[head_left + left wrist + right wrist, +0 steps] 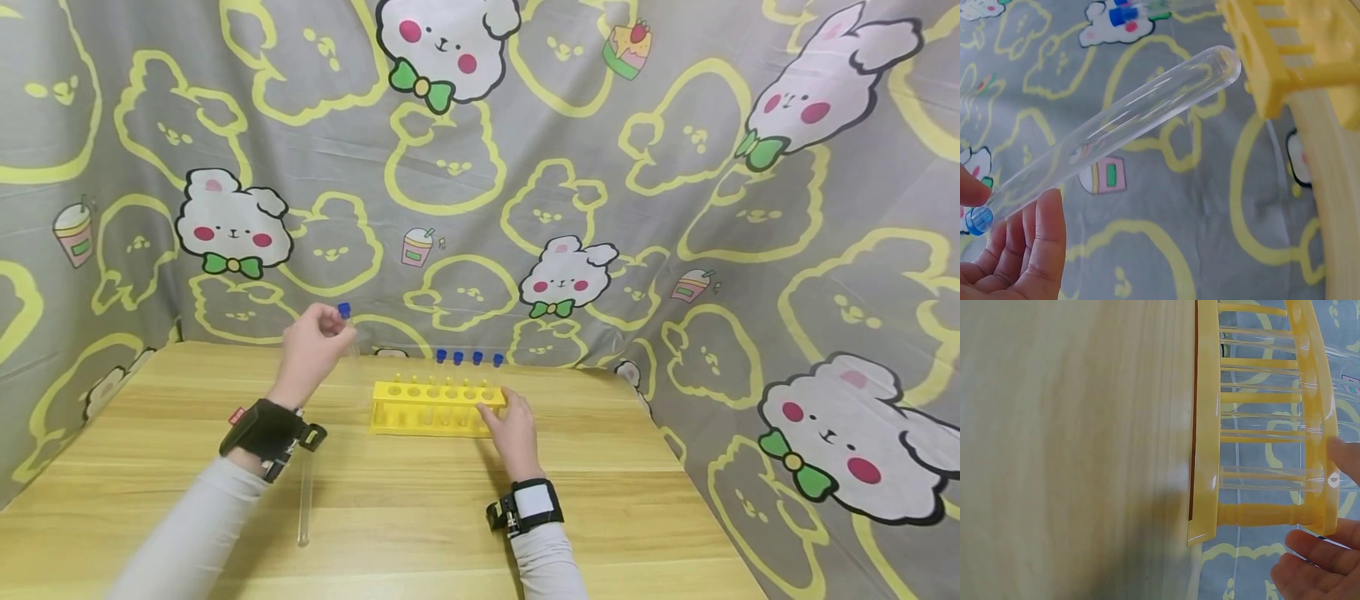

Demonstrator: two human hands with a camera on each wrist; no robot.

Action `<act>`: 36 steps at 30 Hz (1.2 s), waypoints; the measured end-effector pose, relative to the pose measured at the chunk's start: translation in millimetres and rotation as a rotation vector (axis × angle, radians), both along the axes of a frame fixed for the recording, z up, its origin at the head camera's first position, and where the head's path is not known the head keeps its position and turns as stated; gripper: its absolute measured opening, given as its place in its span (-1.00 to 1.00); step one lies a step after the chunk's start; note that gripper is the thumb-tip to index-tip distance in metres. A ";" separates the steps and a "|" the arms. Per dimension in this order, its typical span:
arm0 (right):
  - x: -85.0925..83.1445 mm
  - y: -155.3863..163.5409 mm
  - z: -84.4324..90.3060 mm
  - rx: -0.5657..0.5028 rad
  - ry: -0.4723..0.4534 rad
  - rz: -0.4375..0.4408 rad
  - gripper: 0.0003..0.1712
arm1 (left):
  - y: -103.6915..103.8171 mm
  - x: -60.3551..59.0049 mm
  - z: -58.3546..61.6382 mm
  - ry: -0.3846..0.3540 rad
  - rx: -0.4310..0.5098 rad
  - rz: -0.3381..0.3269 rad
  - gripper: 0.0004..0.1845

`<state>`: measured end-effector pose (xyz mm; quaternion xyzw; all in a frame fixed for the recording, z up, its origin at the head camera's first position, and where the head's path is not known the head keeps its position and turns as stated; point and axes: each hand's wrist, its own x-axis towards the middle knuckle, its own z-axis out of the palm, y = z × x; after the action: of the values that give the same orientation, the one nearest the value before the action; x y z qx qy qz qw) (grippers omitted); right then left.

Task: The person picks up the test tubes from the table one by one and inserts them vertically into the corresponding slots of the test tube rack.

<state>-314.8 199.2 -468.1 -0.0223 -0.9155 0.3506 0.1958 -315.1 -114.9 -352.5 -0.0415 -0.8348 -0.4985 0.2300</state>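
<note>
Left hand [315,343] raised above the wooden table [615,500], pinching a clear test tube [1110,128] at its blue cap [979,220], left of the yellow test-tube rack [431,408] and clear of it. Right hand [513,432], fingers relaxed and gripping nothing, rests against the rack's right end. Four blue-capped tubes [468,359] stand in the rack; one uncapped tube [304,500] lies on the table (beneath the left wrist).
</note>
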 end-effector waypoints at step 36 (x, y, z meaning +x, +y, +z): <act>-0.9 1.8 0.6 0.003 -0.002 0.007 -0.26 | 76.5 -24.1 -19.2 0.020 -0.014 -0.175 -0.76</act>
<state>-315.7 201.0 -467.5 -0.0192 -0.9163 0.3501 0.1937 -339.1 -38.4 -371.7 -0.1212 -0.8291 -0.5103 0.1936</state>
